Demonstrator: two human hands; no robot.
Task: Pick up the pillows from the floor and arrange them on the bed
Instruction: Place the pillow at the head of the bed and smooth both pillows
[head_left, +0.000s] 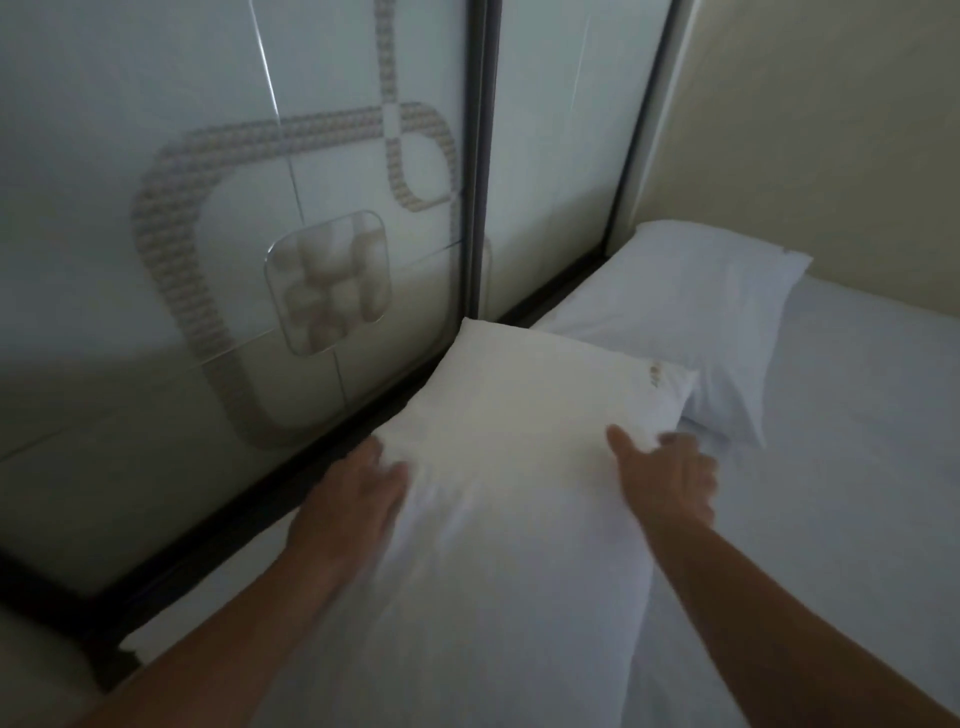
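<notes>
A white pillow (519, 426) lies on the bed (857, 467) against the headboard, long side running toward me. My left hand (358, 499) rests flat on its left edge, fingers spread. On the pillow's right edge lies my right hand (670, 478), fingers apart and slightly blurred. Neither hand grips the fabric. A second white pillow (691, 312) sits farther back in the corner, partly under the first one's far right corner. The floor is out of view.
A tall pale headboard panel (234, 234) with a woven looped pattern and a dark frame (478, 156) stands right behind the pillows. A beige wall (831, 130) closes the right side. White sheet covers the bed to the right.
</notes>
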